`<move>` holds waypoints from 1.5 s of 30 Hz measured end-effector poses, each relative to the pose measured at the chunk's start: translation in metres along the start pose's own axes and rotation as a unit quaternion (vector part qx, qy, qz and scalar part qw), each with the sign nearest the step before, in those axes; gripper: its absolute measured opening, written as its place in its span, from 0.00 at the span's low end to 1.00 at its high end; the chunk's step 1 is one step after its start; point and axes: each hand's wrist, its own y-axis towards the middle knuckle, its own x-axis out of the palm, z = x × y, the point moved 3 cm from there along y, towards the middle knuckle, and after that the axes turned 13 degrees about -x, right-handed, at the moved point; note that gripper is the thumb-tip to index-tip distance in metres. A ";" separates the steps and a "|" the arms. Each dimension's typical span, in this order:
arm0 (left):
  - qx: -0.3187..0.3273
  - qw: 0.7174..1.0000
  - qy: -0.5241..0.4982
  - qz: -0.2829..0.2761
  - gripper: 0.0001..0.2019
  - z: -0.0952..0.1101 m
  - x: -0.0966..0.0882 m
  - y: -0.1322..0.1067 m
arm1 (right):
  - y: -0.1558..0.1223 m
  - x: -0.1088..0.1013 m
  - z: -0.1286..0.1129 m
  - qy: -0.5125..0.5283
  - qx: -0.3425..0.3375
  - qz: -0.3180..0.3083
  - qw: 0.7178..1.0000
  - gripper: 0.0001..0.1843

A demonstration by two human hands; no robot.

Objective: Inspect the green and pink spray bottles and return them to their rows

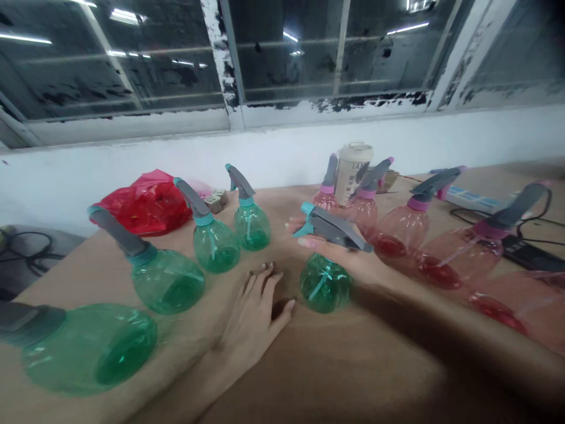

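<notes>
Low over the middle of the table, my right hand [348, 256] is closed around the neck of a green spray bottle [325, 288]. Its grey spray head with a turquoise nozzle points to the left, and green liquid shows in the bottom. I cannot tell whether the bottle's base touches the table. My left hand [251, 318] lies on the wooden table [309, 365], fingers spread, holding nothing. Several more green spray bottles [216, 247] stand to its left. Right of my right arm is a row of pink spray bottles [404, 229] with red liquid.
A crumpled red plastic bag [148, 203] lies at the back left, beside small beige blocks [216, 201]. A lidded paper cup [352, 171] stands at the back. Black cables [536, 221] and a dark device [534, 253] are at the right. Behind the table runs a white wall [282, 150] under windows.
</notes>
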 end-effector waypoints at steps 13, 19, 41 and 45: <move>0.006 1.000 0.010 0.005 0.19 0.000 -0.001 0.000 | 0.000 -0.007 0.008 -0.043 0.016 0.042 0.998 0.13; 0.007 1.000 0.027 -0.001 0.20 0.001 -0.001 0.000 | -0.002 -0.002 0.000 0.018 0.016 0.026 0.999 0.16; 0.006 1.000 0.023 -0.004 0.20 0.000 0.000 0.000 | -0.006 -0.009 0.003 -0.092 -0.001 0.038 0.995 0.13; 0.001 1.000 0.026 -0.007 0.19 0.001 0.000 0.000 | -0.003 -0.006 -0.002 -0.031 -0.001 0.032 0.999 0.16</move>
